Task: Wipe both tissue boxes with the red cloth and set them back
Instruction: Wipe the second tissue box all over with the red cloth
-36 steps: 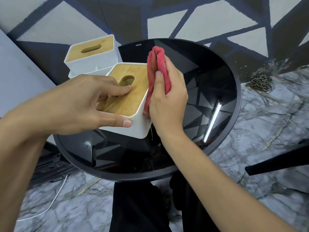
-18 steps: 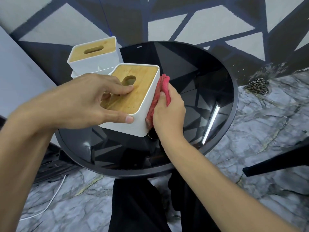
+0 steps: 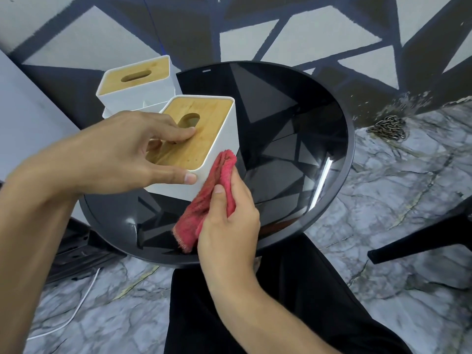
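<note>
Wiping is under way on the near box, which sits at about nine o'clock on the round black table. It looks a little tilted, and I cannot tell if its base touches the glass. The left hand grips it from above, with the thumb on the white wall that faces the person and the fingers curled onto the wooden lid, beside the slot. The right hand is closed round the folded red cloth, thumb on top, and presses the upper fold against the corner of the box at its five o'clock. The far box stands at eleven o'clock, at the table rim, touching or just behind the near one.

I would judge that the task is in its first half. To do this stroke well, the left hand should hold firm so the box does not turn under the push. The cloth should go flat along the whole wall, not only the corner, and the loose lower end should be gathered so it does not drag on the glass. Light pressure is enough, because the near box could knock the far box off the rim.
</note>
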The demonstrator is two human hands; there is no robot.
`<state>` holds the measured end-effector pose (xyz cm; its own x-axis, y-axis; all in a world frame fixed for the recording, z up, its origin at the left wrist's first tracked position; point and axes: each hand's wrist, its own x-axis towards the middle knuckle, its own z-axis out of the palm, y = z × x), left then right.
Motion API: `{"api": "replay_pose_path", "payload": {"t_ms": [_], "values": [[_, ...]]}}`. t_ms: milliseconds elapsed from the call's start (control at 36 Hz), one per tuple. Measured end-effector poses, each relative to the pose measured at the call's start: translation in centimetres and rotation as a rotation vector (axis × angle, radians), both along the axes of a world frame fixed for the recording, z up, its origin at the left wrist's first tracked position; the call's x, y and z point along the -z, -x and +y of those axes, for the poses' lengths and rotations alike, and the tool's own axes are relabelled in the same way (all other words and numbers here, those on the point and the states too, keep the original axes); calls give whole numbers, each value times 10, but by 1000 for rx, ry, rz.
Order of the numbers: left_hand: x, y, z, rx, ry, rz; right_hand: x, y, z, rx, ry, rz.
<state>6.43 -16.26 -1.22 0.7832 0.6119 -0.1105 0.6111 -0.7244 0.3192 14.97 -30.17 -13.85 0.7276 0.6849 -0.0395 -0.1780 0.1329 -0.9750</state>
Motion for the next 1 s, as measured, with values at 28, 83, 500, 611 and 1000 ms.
{"api": "replay_pose_path", "payload": {"t_ms": [28, 83, 500, 611, 1000], "values": [[0, 0, 0, 1, -2, 0, 0, 2, -3, -5, -1, -4], [1, 0, 0, 1, -3, -6, 0, 5, -8, -10, -13, -21], [-1, 1, 1, 22, 29, -7, 1, 5, -10, 5, -162, -223], [0, 0, 1, 15, 47, -31, 3, -10, 1, 26, -214, -332], [0, -1, 1, 25, 46, -35, 2, -30, 10, -37, -261, -378]]}}
